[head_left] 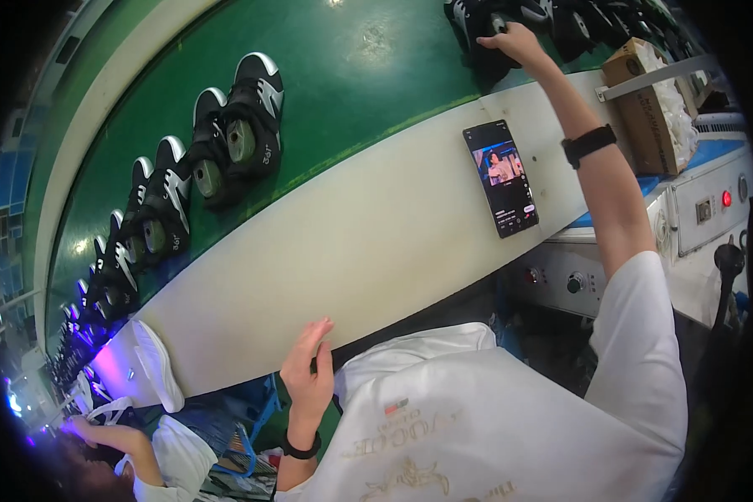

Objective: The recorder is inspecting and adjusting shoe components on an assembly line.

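Shirt [510,410]: faded printed lettering. Right hand [513,43], 1 o'clock: fingers closed on black shoe [485,62], long axis 11–5, heel toward 5. Left hand [307,374], 7 o'clock: empty, half-open.

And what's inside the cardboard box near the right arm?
The cardboard box shows white, crumpled, plastic-looking material at its open side. Whatever lies beneath that is covered and cannot be seen.

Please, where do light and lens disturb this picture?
In the head view: pale glare on the glossy green work surface, purple light tinting the left end of the long cream-white tabletop, curved tabletop edges from fisheye distortion, and black corners.
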Demonstrator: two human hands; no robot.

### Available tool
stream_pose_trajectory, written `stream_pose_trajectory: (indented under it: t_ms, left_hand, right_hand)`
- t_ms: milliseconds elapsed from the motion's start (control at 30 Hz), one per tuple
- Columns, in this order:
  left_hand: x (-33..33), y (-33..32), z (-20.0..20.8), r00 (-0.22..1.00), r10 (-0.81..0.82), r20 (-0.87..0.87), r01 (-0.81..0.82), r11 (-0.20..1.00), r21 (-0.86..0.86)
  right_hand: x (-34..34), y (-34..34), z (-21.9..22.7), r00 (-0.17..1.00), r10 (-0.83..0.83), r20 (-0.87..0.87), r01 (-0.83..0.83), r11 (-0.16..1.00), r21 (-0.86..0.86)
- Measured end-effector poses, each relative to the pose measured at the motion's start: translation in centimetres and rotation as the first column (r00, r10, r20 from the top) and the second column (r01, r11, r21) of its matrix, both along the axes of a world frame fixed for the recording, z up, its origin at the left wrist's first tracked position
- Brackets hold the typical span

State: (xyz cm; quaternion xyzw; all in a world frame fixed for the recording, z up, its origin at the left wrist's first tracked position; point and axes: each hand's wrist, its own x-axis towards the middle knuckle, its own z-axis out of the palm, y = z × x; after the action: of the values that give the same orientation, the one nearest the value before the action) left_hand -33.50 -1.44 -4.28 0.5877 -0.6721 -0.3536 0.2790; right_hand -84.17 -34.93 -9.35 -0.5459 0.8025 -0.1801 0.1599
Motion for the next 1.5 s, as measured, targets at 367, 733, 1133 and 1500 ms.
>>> stream_pose_trajectory:
  t_ms: [367, 733, 1133, 1500]
  left_hand:
    - [-5.5, -4.6, 1.7, 0.990, -0.079, -0.116, 0.089, 0.993, 0.082]
    - [0.2, -2.0, 2.9, 0.920, 0.146, -0.365, 0.033, 0.897, 0.441]
    - [-0.1, -0.9, 0.1, 0.991, -0.049, -0.125, 0.088, 0.939, 0.332]
    - [-2.6, -0.7, 0.5, 0.877, 0.244, -0.413, -0.242, 0.969, 0.058]
  right_hand:
    - [18.4, 18.0, 10.0, 0.817, 0.106, 0.567, -0.283, 0.930, 0.235]
    - [30.6, 29.5, 7.5, 0.537, 0.728, 0.427, -0.612, 0.684, -0.396]
    - [35.2, 26.1, 5.6, 0.385, 0.870, 0.308, -0.550, 0.484, -0.681]
    - [31.6, 29.4, 5.3, 0.491, 0.704, 0.513, -0.383, 0.704, -0.598]
